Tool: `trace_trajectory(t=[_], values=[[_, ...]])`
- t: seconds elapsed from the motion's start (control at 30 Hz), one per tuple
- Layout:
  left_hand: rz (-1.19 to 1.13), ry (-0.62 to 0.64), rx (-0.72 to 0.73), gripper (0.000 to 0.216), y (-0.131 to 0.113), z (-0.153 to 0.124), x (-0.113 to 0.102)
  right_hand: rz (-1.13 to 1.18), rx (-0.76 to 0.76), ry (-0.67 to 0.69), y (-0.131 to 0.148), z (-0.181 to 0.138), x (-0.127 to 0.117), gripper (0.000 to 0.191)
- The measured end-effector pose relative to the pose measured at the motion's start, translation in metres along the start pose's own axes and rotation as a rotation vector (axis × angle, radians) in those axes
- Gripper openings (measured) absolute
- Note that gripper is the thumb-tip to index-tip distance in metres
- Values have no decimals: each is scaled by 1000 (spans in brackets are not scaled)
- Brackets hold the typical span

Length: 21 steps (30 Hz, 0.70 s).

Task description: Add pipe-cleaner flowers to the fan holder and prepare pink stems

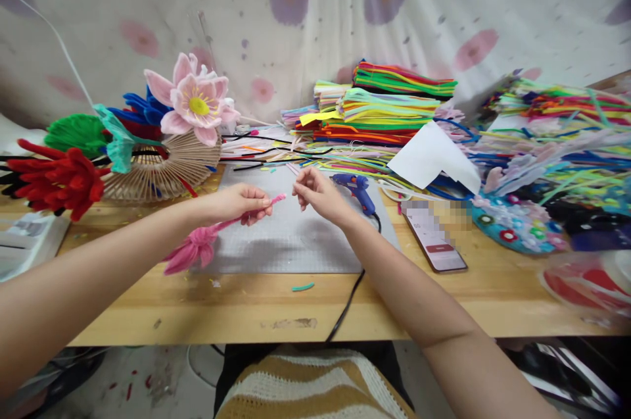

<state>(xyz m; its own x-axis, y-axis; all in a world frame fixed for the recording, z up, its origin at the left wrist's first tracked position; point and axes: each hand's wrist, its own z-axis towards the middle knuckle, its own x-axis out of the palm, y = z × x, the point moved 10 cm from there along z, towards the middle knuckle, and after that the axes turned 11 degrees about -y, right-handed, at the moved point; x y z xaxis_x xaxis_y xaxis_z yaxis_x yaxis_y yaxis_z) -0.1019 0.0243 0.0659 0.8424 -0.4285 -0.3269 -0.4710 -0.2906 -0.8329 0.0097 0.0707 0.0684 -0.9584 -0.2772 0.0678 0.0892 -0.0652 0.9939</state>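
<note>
Pinches fuzzy pink pipe-cleaner flower by thin pink stem in L hand, over grey gridded cutting mat. Slants stem's long axis up from bloom, low on L, to pale tip pointing at R hand. Holds R fingers curled just off tip; can't tell if gripping anything. Reaches both forearms fwd & inward.

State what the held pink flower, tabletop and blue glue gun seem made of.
Held pink flower: probably chenille stems, matte, given its fuzzy-looking petals.
Tabletop: apparently wood, lightly glossy, showing grain streaks.
Blue glue gun: likely plastic, smooth, judging by its moulded casing.
</note>
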Motion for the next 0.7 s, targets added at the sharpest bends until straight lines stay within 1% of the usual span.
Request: trace_trajectory(t=[0.1,0.2,0.3,0.4,0.53,0.7], values=[[-13,-18,-27,25,5,1,2,113,37,19,0,-4,0,34],[-33,-38,-25,26,6,2,5,158,51,28,3,-9,1,37],[-37,-57,-6,27,5,1,6,154,46,61,5,-13,8,41],[-73,-64,-2,30,4,0,7,94,15,71,7,-14,15,41],[-236,-14,-72,30,10,-2,19,64,0,62,7,-13,18,38],[-455,76,-161,25,17,-5,37,158,44,84,6,-14,18,41]])
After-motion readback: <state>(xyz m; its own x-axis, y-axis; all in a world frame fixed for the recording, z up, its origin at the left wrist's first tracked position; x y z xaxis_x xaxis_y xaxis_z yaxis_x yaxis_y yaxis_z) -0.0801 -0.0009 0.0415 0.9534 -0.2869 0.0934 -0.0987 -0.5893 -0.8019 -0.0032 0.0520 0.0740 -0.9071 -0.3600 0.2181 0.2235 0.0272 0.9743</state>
